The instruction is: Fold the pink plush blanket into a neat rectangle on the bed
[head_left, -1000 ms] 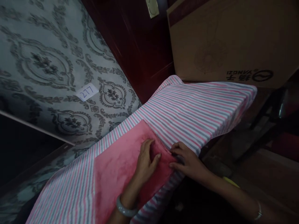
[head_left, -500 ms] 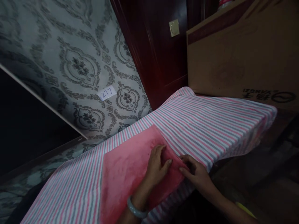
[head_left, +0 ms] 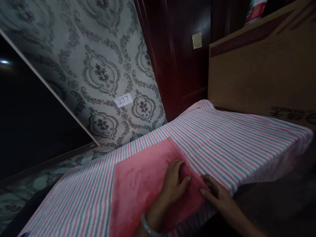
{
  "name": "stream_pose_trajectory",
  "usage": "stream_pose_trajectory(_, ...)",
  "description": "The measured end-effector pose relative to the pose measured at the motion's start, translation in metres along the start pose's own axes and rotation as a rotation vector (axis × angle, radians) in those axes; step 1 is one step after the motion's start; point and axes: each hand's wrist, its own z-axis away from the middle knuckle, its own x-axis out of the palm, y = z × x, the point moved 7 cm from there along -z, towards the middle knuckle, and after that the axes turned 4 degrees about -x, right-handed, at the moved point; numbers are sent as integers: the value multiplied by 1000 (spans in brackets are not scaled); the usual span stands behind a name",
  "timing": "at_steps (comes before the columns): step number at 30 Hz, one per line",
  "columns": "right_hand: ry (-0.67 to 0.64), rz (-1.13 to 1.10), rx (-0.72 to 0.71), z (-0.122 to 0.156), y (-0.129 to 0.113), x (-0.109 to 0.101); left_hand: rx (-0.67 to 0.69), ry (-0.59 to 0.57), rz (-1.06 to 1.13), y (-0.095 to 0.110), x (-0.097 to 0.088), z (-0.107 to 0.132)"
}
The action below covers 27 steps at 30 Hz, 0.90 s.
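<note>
A pink plush cloth (head_left: 138, 184) lies on a surface covered by a pink, grey and white striped sheet (head_left: 222, 141). My left hand (head_left: 174, 186) rests flat on the pink cloth near its right edge, fingers stretched out. It wears a pale bangle (head_left: 148, 227) at the wrist. My right hand (head_left: 217, 196) sits just to the right, its fingers pinching the lower right corner of the pink cloth at the sheet's front edge.
A large cardboard box (head_left: 259, 75) stands behind the striped surface at the right. A dark red wooden door (head_left: 177, 65) is at the back. The patterned grey wallpaper (head_left: 98, 65) carries a small label reading 277 (head_left: 123, 100). A dark panel (head_left: 29, 125) fills the left.
The view has swung up and left, so everything has slid right and down in the picture. Both hands have stayed at the pink cloth's right corner, with the right hand's fingers still on the edge.
</note>
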Motion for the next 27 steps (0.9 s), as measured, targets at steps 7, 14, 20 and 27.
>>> stream_pose_trajectory(7,-136,34,81,-2,24,1,-20,-27,-72,1,1,4)
stream_pose_trajectory(14,-161,37,65,-1,23,-2,181,-397,-258,51,8,-6)
stream_pose_trajectory(20,-141,30,12,1,12,-3,252,-481,-265,58,14,-20)
stream_pose_trajectory(27,-88,-47,2,-2,18,-6,8,-293,-285,12,4,-11)
